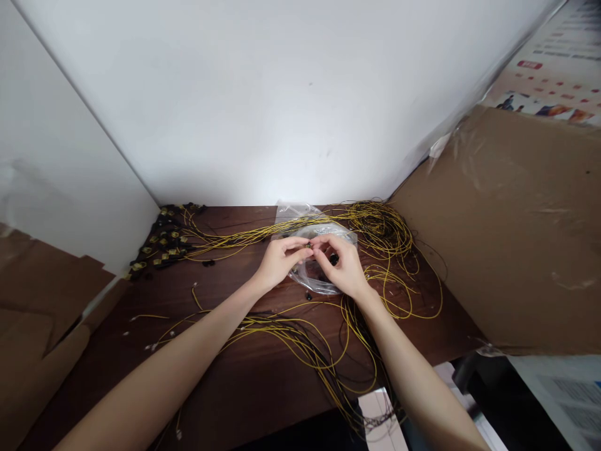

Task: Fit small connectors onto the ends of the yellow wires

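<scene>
My left hand [282, 258] and my right hand [342, 262] meet above the middle of the table, thumbs and forefingers pinched together. Between the fingertips is a small dark part [308, 245], mostly covered, so its kind is unclear. Beneath both hands lies a clear plastic bag [323, 286] with small black pieces showing in it. Behind them runs a bundle of yellow and black wires [248, 238], coiled at its right end. A second bundle of yellow and black wires [300, 344] passes in front, between my forearms.
Black connectors with yellow parts [164, 241] are heaped at the back left. White wire ends [153, 346] lie at the left. A white wall [282, 100] stands behind, and cardboard panels [516, 238] flank the dark wooden table [263, 394]. A small black piece [308, 296] lies before the bag.
</scene>
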`<state>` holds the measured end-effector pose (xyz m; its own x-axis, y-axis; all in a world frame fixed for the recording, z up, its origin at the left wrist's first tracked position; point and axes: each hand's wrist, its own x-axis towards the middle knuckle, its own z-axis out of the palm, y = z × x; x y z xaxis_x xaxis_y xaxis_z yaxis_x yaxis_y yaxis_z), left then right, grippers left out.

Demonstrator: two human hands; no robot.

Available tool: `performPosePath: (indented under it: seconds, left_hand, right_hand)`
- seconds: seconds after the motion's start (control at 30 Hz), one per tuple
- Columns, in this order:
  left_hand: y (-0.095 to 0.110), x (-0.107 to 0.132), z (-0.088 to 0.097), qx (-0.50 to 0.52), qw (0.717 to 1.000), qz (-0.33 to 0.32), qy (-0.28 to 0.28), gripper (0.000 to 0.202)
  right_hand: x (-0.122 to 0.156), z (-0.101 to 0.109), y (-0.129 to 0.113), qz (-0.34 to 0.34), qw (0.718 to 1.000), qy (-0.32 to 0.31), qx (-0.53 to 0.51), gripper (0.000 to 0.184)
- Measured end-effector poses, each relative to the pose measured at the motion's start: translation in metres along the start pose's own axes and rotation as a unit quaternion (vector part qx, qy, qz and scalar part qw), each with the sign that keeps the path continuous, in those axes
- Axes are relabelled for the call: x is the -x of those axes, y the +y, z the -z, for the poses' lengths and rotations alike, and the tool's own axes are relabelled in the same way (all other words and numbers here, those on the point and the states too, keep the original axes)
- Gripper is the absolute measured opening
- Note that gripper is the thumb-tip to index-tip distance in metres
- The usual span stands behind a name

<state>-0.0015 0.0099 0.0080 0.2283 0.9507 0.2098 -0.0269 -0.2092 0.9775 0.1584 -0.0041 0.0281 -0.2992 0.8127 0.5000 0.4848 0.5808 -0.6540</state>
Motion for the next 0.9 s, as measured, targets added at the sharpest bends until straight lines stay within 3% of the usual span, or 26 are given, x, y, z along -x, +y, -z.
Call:
performPosePath:
  seconds: [0.6, 0.77, 0.9]
  left_hand:
    - [0.0018, 0.0, 0.0036, -0.079, 0.996, -0.025, -0.037, 0.024]
    - [0.0031, -0.0005, 0.0044, -0.067, 0.996, -0.032, -0.057, 0.022]
    - [0.0037, -0.0001, 0.0028, -0.05, 0.998, -0.018, -0.042, 0.019]
  right_hand:
    - [-0.0002, 0.0014, -0.003, 0.025, 0.999, -0.018, 0.023, 0.013]
    - [-0.0002, 0.0016, -0.0031, 0.033, 0.999, -0.022, 0.027, 0.014]
    - [-0.0008, 0.0018, -0.0035, 0.035, 0.998, -0.031, 0.028, 0.014]
